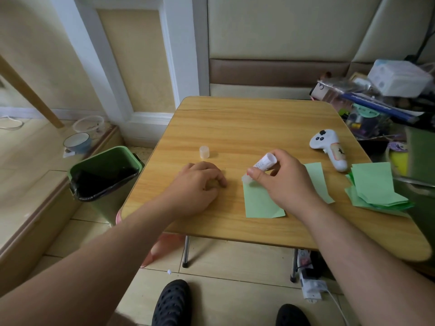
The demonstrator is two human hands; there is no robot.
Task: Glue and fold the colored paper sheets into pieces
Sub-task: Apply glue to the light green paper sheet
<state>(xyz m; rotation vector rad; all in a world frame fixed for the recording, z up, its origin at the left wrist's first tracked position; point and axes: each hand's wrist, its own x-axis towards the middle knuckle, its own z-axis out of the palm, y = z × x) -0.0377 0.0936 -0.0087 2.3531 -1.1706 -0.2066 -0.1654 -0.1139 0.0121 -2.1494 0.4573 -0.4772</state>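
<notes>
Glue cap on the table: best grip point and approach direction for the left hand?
Probably the cap's round side wall, pinched between thumb and forefinger from above. It stands upright and alone on the table, with nothing touching it. The left hand rests just on the near side of it, so a short reach forward should do. The right hand holds the glue stick.

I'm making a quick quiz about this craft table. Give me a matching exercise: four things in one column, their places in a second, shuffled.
Things:
1. glue stick
2. glue cap
3. white controller
4. paper stack

Places:
A. standing alone beyond the left hand
B. table's right edge
C. held in the right hand
D. lying behind the paper stack

Pairs: 1-C, 2-A, 3-D, 4-B
</notes>
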